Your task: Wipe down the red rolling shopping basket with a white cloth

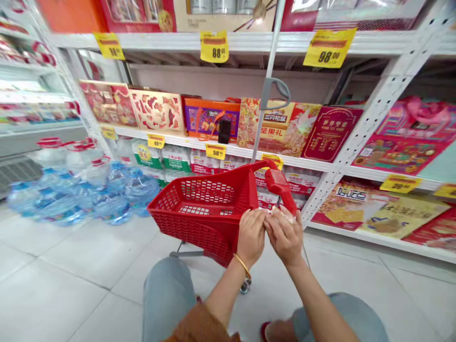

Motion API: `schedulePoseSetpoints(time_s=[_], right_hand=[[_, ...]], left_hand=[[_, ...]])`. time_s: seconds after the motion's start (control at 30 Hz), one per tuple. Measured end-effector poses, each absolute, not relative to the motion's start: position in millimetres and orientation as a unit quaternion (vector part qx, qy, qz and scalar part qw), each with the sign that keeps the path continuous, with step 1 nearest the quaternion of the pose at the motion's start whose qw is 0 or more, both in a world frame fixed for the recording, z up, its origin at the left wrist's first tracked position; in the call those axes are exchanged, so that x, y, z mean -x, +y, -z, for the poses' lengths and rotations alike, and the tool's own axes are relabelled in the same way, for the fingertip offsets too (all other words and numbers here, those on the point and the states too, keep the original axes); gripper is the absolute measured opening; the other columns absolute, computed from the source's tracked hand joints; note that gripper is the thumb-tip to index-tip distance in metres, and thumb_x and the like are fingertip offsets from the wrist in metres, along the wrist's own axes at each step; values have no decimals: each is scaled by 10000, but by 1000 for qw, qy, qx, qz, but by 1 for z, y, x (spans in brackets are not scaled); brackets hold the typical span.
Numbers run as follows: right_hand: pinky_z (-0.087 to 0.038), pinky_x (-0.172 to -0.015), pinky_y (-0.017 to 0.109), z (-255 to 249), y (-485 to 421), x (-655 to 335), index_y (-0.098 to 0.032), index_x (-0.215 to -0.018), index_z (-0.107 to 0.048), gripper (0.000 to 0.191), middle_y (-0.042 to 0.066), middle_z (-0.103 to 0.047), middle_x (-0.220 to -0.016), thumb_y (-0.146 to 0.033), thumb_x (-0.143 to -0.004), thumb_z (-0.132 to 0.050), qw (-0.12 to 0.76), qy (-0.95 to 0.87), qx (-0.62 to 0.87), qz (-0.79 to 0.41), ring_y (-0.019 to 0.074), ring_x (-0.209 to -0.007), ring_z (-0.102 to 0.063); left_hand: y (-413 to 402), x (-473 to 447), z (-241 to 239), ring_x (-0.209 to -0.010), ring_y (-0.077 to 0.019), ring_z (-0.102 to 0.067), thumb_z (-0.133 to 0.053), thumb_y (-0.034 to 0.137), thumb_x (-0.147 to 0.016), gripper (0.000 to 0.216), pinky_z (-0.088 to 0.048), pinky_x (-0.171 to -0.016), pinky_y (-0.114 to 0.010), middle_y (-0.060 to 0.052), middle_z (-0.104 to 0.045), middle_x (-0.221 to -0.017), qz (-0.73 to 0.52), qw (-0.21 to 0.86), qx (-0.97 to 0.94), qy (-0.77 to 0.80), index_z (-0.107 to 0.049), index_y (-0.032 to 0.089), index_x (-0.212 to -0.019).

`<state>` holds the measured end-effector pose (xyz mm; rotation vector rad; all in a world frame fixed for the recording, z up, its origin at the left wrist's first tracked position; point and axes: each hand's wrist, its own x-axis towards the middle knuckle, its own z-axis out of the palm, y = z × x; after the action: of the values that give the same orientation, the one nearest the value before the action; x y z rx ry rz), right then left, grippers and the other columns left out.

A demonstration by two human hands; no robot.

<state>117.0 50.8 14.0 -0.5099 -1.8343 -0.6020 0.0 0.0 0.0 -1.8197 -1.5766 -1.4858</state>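
A red plastic shopping cart (pixel 210 232) with perforated basket walls stands in front of my knees. My left hand (pixel 251 235) has its fingers curled over the basket's near corner, just below the handle post. Close beside it, almost touching, my right hand (pixel 285 232) presses a crumpled whitish tissue (pixel 290 216) against the cart under the red handle (pixel 281 187). Part of the tissue and most of my fingertips are hidden. From the cart rises a thin grey pole, with a grey hook (pixel 280 92) on it.
Shelves with boxed gifts (pixel 212 118) and yellow price tags (pixel 215 151) run behind the cart. Shrink-wrapped bottle packs (pixel 176 159) fill the bottom shelf. Large water jugs (pixel 110 199) stand on the tiled floor (pixel 67 280) at left. My knees (pixel 167 294) flank my arms.
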Motion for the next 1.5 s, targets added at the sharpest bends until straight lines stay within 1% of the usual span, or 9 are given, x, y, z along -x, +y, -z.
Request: schedulePoseSetpoints(time_s=[0.23,0.53,0.83,0.97,1.07,1.2,1.3,1.37,1.5], right_hand=[[-486,-1010,469,-24,66,-120,-201,-909,-617,154,36,-684,-877,-176,-787,-707,553,-769,182,266,225,-966,-667],[-451,-1019,516,-52,71,-133,-203,-799,-606,64,22,-649,-767,-159,-845,-614,548,-800,214,116,197,-870,-650],[-348,-1066,551,-66,73,-142,-224,-671,-650,214,13,-652,-678,-326,-858,-625,574,-767,284,-35,244,-986,-629],[-539,-764,373,-74,66,-133,-219,-828,-681,228,-1,-644,-728,-441,-846,-628,647,-662,299,-230,160,-705,-632],[-500,-568,259,-76,58,-118,-246,-1067,-629,296,-24,-601,-745,-472,-892,-553,731,-544,279,-304,97,-556,-558],[-525,-717,359,-66,50,-111,-252,-1083,-624,283,22,-595,-852,-428,-951,-445,762,-569,260,-166,164,-757,-611],[-469,-917,485,-55,46,-123,-248,-1020,-650,256,73,-589,-1009,-363,-955,-431,664,-709,234,-27,247,-1039,-574],[-426,-990,539,-50,46,-136,-254,-1134,-606,260,92,-552,-1122,-358,-919,-501,580,-787,207,27,290,-1167,-513],[-447,-1017,519,-53,52,-162,-228,-1363,-429,561,155,-453,-1349,-310,-847,-634,451,-877,140,89,321,-1288,-436]], left_hand=[[-1,2,1,-1074,-176,-614,-393,232,-975,292,-443,-1010,-404,-75,-693,-1119,529,125,648,-534,-575,192,-1199],[-3,1,-2,-997,-184,-638,-529,211,-924,218,-474,-948,-391,-65,-718,-1043,576,133,621,-515,-640,190,-1111],[-15,6,-8,-957,-182,-656,-568,218,-905,183,-476,-921,-386,-63,-731,-1007,593,106,623,-500,-664,190,-1058],[-22,9,-8,-953,-175,-659,-556,203,-911,185,-473,-918,-379,-59,-733,-1004,591,101,626,-498,-662,197,-1063],[-25,9,-8,-949,-172,-659,-553,198,-912,187,-475,-913,-377,-57,-733,-1004,591,100,628,-497,-662,199,-1063],[-26,9,-9,-958,-171,-655,-556,193,-910,192,-478,-910,-375,-57,-730,-1013,587,98,633,-495,-657,198,-1072],[-26,11,-11,-962,-173,-653,-557,194,-909,190,-483,-907,-374,-61,-730,-1012,588,102,636,-490,-656,196,-1072],[-27,12,-11,-960,-177,-654,-554,199,-912,190,-488,-904,-377,-64,-732,-1006,588,106,635,-489,-658,196,-1070],[-26,15,-11,-942,-180,-660,-544,207,-918,185,-492,-896,-386,-68,-735,-995,584,98,636,-495,-667,196,-1056]])
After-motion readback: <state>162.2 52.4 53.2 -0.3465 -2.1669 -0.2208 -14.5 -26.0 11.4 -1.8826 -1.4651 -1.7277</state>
